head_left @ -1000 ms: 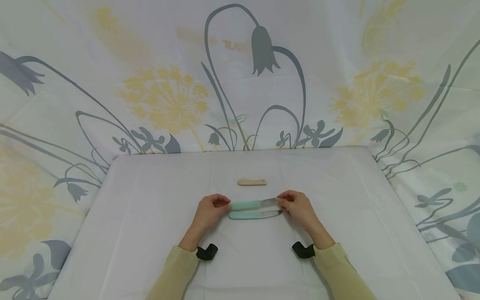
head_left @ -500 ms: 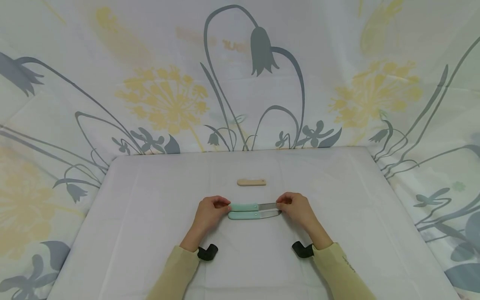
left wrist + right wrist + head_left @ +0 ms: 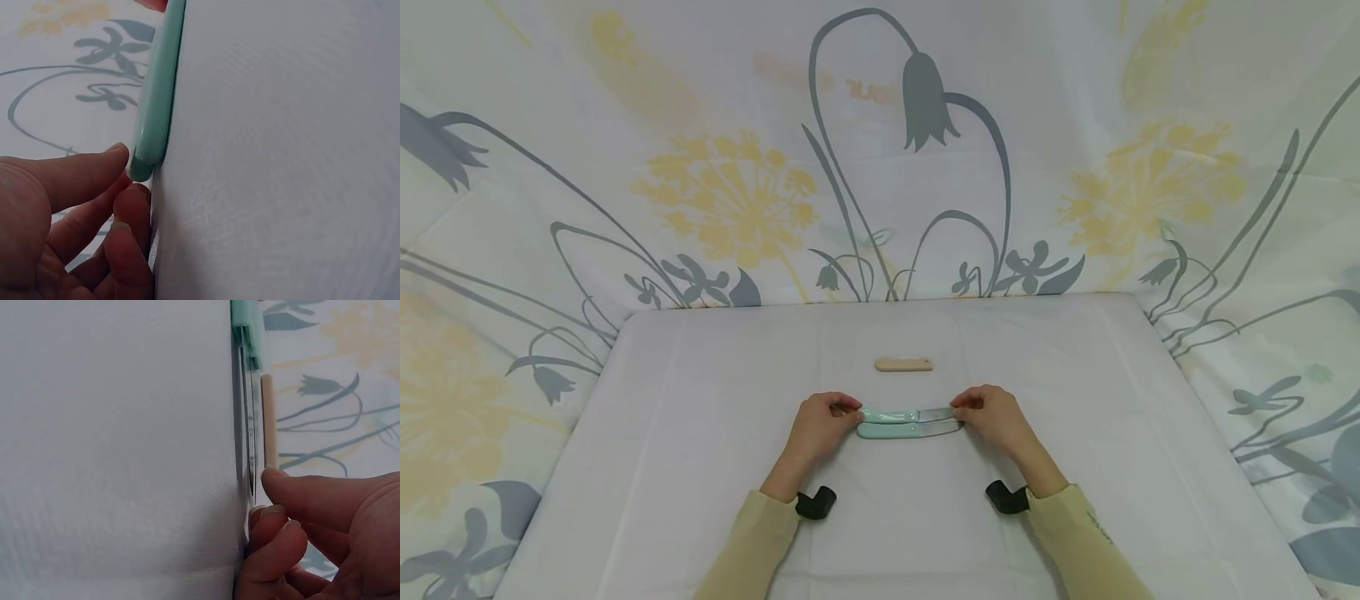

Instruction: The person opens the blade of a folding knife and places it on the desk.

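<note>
Two small knives with mint-green handles lie side by side in the head view, blades to the right. My left hand (image 3: 817, 423) pinches the handle end of the farther knife (image 3: 889, 416) between thumb and fingers. At the other end, the fingertips of my right hand (image 3: 997, 417) pinch its blade tip, which they hide. The nearer knife (image 3: 887, 431) rests on the white cloth close along it. In the left wrist view my left hand (image 3: 81, 219) is at the handle ends. My right hand (image 3: 331, 531) is by the blade tips in the right wrist view.
A flat beige piece (image 3: 903, 365), rounded at its left end and with a small dark mark at its right, lies beyond the knives. The white-covered table (image 3: 700, 500) meets flower-patterned cloth (image 3: 730, 192) at its back and sides.
The farther knife's blade end has come down and toward the nearer knife, so the two now lie nearly parallel. Both hands keep their hold. The nearer knife and beige piece stay put.
</note>
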Motion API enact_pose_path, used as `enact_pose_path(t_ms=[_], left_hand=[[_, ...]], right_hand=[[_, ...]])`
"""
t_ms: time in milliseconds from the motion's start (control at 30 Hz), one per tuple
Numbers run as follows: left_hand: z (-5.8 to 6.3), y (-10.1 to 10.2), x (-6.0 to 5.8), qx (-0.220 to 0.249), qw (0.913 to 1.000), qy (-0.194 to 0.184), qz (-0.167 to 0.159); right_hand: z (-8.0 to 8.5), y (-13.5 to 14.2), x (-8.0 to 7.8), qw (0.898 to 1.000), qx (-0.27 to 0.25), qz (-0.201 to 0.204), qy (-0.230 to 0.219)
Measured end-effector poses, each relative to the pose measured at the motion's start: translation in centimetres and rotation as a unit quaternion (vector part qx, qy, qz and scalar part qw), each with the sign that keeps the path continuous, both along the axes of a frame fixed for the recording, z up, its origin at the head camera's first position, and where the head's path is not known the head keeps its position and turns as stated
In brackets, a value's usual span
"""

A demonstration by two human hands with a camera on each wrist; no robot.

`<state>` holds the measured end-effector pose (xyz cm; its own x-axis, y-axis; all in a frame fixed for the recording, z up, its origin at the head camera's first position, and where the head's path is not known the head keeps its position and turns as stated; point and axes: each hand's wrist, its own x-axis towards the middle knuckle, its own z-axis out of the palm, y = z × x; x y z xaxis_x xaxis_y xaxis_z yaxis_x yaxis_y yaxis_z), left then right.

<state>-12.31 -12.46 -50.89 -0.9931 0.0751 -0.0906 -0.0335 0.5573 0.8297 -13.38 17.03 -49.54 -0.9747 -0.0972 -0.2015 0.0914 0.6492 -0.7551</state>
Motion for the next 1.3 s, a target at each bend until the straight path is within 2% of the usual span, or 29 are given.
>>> enact_pose_path(t_ms=[200, 433, 633, 833, 1167, 1300], left_hand=[[0.1, -0.2, 0.0, 0.008, 0.9999, -0.008, 0.001], [0.6, -0.4, -0.3, 0.019, 0.9995, -0.017, 0.021], [1.0, -0.4, -1.5, 0.031, 0.9991, -0.008, 0.029], [1.4, -0.4, -3.0, 0.074, 0.9970, -0.005, 0.024], [1.3, 0.0, -4.8, 0.113, 0.9930, -0.023, 0.025], [1.2, 0.4, -5.2, 0.127, 0.9908, -0.039, 0.025]], right_hand=[[0.1, 0.3, 0.0, 1.000, -0.008, 0.006, -0.005], [0.3, 0.7, -0.3, 1.000, -0.022, -0.005, 0.002], [0.4, 0.7, -1.0, 0.999, -0.040, -0.028, 0.014], [0.6, 0.3, -1.8, 0.995, -0.086, -0.051, 0.005], [0.3, -0.8, -2.9, 0.992, -0.117, -0.041, 0.024], [0.4, -1.3, -3.2, 0.990, -0.136, -0.033, 0.015]])
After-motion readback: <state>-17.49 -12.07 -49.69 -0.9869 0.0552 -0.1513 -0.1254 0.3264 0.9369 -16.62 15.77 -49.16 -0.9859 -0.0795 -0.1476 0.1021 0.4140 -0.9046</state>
